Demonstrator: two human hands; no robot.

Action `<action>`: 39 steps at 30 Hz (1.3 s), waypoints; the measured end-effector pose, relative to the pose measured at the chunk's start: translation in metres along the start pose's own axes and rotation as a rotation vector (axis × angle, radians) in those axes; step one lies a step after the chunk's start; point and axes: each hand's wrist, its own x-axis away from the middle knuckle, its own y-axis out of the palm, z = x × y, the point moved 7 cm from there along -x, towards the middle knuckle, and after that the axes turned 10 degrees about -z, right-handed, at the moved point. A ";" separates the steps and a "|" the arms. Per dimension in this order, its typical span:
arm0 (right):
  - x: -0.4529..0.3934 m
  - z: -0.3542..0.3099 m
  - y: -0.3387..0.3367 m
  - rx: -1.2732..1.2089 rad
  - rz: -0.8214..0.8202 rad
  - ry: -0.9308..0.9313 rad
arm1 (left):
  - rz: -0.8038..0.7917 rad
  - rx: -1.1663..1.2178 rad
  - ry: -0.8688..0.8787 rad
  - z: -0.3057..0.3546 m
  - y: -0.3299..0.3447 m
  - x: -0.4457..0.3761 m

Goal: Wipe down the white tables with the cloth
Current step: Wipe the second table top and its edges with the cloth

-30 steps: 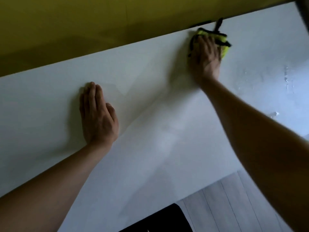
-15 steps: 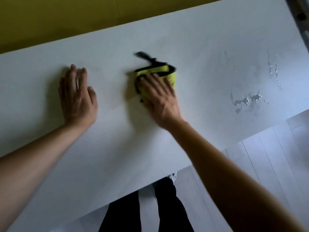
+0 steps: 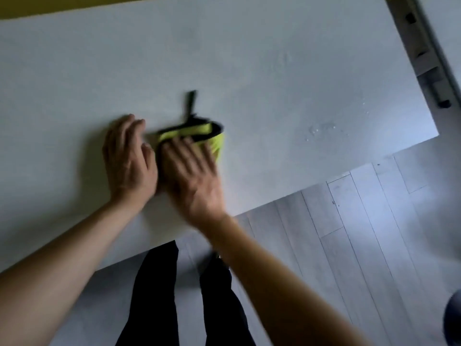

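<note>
Right hand [image 3: 193,171], fingers straight, presses the yellow-green cloth [image 3: 197,136] flat on the white table [image 3: 274,71] at frame centre; half a second ago it was well apart from the left hand [image 3: 128,156], now just beside it. Left palm flat, fingers relaxed, holding nothing. Water drops [image 3: 320,129] lie right of cloth.

Your right hand [image 3: 192,171] presses flat on the yellow-green cloth [image 3: 199,134], fingers spread and blurred, a black strap trailing off its far side. Your left hand [image 3: 128,158] rests flat on the white table [image 3: 274,71] just beside it. Water droplets [image 3: 320,129] sit to the right. Grey plank floor [image 3: 349,233] shows below.
</note>
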 end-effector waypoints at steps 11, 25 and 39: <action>0.054 0.189 -0.081 0.100 0.080 0.198 | -0.096 -0.122 0.072 0.094 0.043 0.009; 0.084 0.182 -0.086 0.048 0.128 0.326 | -0.126 -0.182 0.143 0.154 0.088 -0.043; 0.106 0.347 -0.163 0.116 0.201 0.520 | -0.108 -0.186 0.150 0.156 0.085 -0.044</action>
